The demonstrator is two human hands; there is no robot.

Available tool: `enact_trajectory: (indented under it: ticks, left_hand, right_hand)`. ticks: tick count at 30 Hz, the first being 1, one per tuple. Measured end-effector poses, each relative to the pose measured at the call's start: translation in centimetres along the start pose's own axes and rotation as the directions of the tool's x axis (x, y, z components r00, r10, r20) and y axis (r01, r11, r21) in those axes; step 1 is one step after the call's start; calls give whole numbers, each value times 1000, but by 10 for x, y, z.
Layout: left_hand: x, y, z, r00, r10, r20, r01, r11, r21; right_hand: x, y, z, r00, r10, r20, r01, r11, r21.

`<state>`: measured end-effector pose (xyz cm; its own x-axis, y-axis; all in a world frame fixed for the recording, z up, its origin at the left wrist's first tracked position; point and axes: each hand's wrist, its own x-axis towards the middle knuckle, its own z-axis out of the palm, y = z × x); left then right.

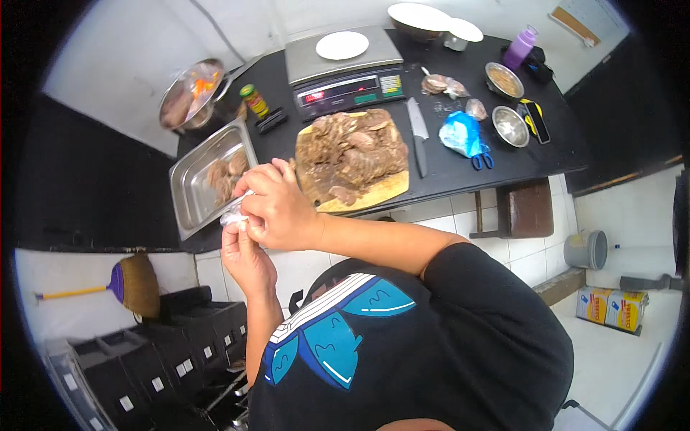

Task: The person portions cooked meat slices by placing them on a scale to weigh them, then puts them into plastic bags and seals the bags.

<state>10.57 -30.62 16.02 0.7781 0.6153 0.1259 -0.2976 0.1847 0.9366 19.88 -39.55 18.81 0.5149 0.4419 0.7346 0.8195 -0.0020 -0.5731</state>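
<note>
My left hand (249,265) pinches a small clear plastic bag (232,217) between thumb and fingers. Over it, my right hand (281,203) grips the same bag near its top, hiding part of it. Both hands are by the front corner of a steel tray (186,186), which holds several pieces of cooked meat (220,178). To the right, a wooden cutting board (391,188) carries a heap of sliced and shredded cooked meat (356,148). A kitchen knife (418,134) lies along the board's right side.
Behind the board stands a digital scale (350,97) with a white plate (342,45) on it. A pot (191,102) and a green-capped jar (254,101) are at left. Filled bags (443,84), a blue plastic bag (461,133), scissors (482,160), metal bowls (510,126) and a phone (537,123) sit at right.
</note>
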Motion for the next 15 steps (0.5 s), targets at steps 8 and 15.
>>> enact_trajectory:
  ticks: [8, 15]
  left_hand:
    - [48, -61, 130, 916, 166, 365, -367, 714, 597]
    - [86, -126, 207, 782, -364, 506, 75, 861, 504]
  right_hand:
    - [24, 78, -110, 995, -49, -91, 42, 996, -79]
    - [6, 181, -218, 946, 318, -62, -318, 948, 1]
